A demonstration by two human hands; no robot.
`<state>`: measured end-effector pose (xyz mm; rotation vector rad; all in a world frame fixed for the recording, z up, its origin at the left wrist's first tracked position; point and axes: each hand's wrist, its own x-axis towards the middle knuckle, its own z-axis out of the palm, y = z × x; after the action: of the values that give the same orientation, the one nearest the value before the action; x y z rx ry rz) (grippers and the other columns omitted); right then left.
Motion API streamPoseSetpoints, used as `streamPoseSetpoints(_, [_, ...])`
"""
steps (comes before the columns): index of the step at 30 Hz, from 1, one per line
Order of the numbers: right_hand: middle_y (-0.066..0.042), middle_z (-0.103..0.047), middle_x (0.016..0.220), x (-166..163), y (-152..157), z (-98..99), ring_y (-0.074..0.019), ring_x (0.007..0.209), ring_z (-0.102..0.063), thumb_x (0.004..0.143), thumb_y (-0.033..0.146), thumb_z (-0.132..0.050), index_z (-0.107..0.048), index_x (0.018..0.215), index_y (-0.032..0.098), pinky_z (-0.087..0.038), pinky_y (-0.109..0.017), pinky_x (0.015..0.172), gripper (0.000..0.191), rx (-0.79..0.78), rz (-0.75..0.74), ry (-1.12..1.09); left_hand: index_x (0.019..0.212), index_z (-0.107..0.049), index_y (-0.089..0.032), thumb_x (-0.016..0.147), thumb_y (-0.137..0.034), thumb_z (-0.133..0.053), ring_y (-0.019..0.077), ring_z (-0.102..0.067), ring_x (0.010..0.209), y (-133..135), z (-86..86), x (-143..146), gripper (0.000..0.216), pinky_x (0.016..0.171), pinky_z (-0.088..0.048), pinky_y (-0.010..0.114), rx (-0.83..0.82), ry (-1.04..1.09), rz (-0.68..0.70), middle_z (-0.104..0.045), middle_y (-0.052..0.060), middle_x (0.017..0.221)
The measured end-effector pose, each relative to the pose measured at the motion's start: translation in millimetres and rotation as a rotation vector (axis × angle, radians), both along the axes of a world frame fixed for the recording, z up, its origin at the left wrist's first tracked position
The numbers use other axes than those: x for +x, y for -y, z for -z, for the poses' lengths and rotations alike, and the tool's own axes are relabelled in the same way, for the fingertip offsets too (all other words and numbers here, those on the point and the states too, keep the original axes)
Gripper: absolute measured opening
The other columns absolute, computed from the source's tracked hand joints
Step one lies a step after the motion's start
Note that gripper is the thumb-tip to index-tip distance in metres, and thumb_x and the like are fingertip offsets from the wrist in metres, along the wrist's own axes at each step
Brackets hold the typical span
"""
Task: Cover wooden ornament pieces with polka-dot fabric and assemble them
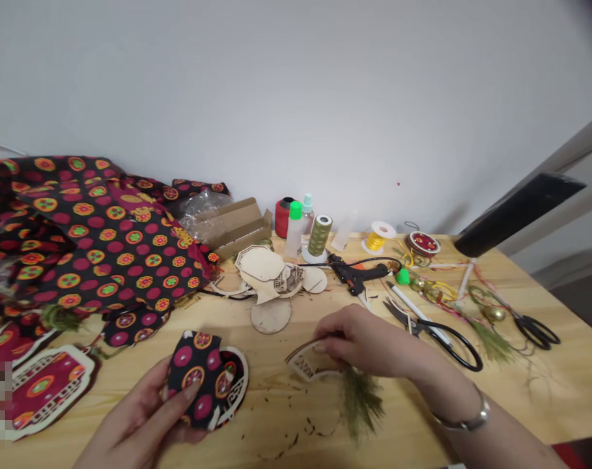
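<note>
In my left hand [144,410] is a black patterned fabric piece [198,374] with magenta and orange circles, the thumb pressing on its front. Behind its right side shows a round pale cut-out wooden frame [239,391], partly covered by the cloth. My right hand [352,335] pinches a curved, fan-shaped wooden cutout [308,365] with lattice carving, at or just above the table. A green tassel [361,397] lies below that hand; whether it is joined to the cutout is hidden. Dark scraps surround the space between both hands.
Patterned fabric [105,241] is heaped at left beside a framed ornament [46,391]. Wooden blanks [264,273], a glue gun [357,273], thread spools [320,236] and a green-capped bottle [294,231] stand or lie behind. Black-handled scissors [452,342] and a second pair [537,331] lie right.
</note>
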<state>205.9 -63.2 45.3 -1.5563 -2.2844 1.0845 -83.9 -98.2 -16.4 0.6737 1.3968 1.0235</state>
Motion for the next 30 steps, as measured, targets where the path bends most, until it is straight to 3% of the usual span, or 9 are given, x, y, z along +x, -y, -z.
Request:
streamPoseSetpoints(2, [-0.002, -0.063, 0.066, 0.6, -3.1, 6.1, -0.0116, 0.060, -0.052, 0.081, 0.016, -0.051, -0.065, 0.066, 0.017, -0.036, -0.021, 0.057, 0.021, 0.109, 0.099, 0.097, 0.098, -0.066, -0.027, 0.063, -0.027, -0.075, 0.0231, -0.065, 0.075, -8.7, -2.1, 9.7, 0.036, 0.060, -0.058, 0.033, 0.033, 0.039, 0.086, -0.073, 0.002, 0.094])
streamPoseSetpoints(4, [-0.003, -0.065, 0.073, 0.9, -6.4, 12.2, -0.0128, 0.067, -0.055, 0.083, 0.018, -0.049, -0.068, 0.071, 0.016, -0.038, -0.023, 0.061, 0.022, 0.153, 0.117, 0.078, 0.100, -0.064, -0.024, 0.064, -0.025, -0.075, 0.0226, -0.065, 0.080, -17.8, -7.4, 19.2, 0.037, 0.067, -0.057, 0.033, 0.082, 0.092, 0.089, -0.072, 0.003, 0.095])
streamPoseSetpoints(9, [-0.005, -0.070, 0.089, 4.3, -11.8, 23.8, -0.0153, 0.076, -0.060, 0.084, 0.016, -0.047, -0.068, 0.098, 0.018, -0.043, -0.025, 0.068, 0.024, 0.054, 0.094, -0.086, 0.102, -0.062, -0.022, 0.068, -0.021, -0.072, 0.0186, -0.065, 0.078, -28.4, -22.9, 38.6, 0.036, 0.065, -0.055, 0.025, 0.162, 0.206, 0.075, -0.070, 0.004, 0.096])
streamPoseSetpoints(14, [-0.010, -0.066, 0.108, 3.8, -10.2, 28.0, -0.0200, 0.097, -0.059, 0.086, 0.016, -0.046, -0.063, 0.110, 0.017, -0.043, -0.032, 0.085, 0.030, 0.285, 0.264, -0.071, 0.112, -0.060, -0.022, 0.075, -0.023, -0.065, 0.0217, -0.065, 0.081, -26.2, -28.1, 58.7, 0.038, 0.068, -0.056, 0.035, 0.111, 0.242, 0.217, -0.068, 0.008, 0.105])
streamPoseSetpoints(16, [-0.009, -0.067, 0.103, 3.1, -8.5, 26.7, -0.0186, 0.093, -0.060, 0.087, 0.016, -0.043, -0.065, 0.105, 0.018, -0.043, -0.030, 0.083, 0.028, 0.330, 0.302, -0.095, 0.114, -0.059, -0.022, 0.075, -0.023, -0.064, 0.0230, -0.065, 0.081, -25.7, -28.1, 66.6, 0.040, 0.067, -0.056, 0.038, 0.075, 0.244, 0.271, -0.067, 0.009, 0.108])
streamPoseSetpoints(19, [-0.004, -0.068, 0.080, 4.6, -7.2, 24.0, -0.0156, 0.073, -0.060, 0.087, 0.019, -0.043, -0.068, 0.093, 0.018, -0.044, -0.027, 0.069, 0.026, 0.310, 0.342, -0.126, 0.115, -0.060, -0.021, 0.072, -0.024, -0.066, 0.0252, -0.065, 0.083, -26.1, -28.4, 75.1, 0.043, 0.066, -0.056, 0.039, 0.050, 0.250, 0.294, -0.067, 0.010, 0.108])
streamPoseSetpoints(22, [0.002, -0.055, 0.057, 7.7, -8.4, 22.6, -0.0115, 0.054, -0.049, 0.086, 0.025, -0.045, -0.068, 0.086, 0.016, -0.039, -0.023, 0.055, 0.025, 0.215, 0.416, -0.240, 0.112, -0.061, -0.019, 0.070, -0.024, -0.069, 0.0235, -0.066, 0.078, -26.9, -28.4, 78.7, 0.043, 0.064, -0.056, 0.037, 0.065, 0.242, 0.277, -0.068, 0.010, 0.103])
streamPoseSetpoints(26, [0.006, -0.043, 0.049, 6.3, -9.7, 22.0, -0.0078, 0.044, -0.035, 0.084, 0.040, -0.049, -0.065, 0.079, 0.014, -0.029, -0.020, 0.044, 0.031, 0.023, 0.467, -0.457, 0.115, -0.056, -0.019, 0.070, -0.024, -0.069, 0.0207, -0.066, 0.072, -26.5, -26.7, 81.2, 0.047, 0.062, -0.056, 0.036, 0.055, 0.226, 0.282, -0.069, 0.010, 0.101])
streamPoseSetpoints(30, [0.008, -0.031, 0.045, 8.1, -5.8, 17.0, -0.0070, 0.041, -0.026, 0.084, 0.051, -0.045, -0.062, 0.067, 0.015, -0.023, -0.021, 0.042, 0.043, 0.019, 0.478, -0.388, 0.115, -0.058, -0.018, 0.069, -0.024, -0.070, 0.0227, -0.067, 0.077, -24.1, -24.3, 83.3, 0.048, 0.061, -0.056, 0.033, 0.051, 0.213, 0.257, -0.069, 0.011, 0.104])
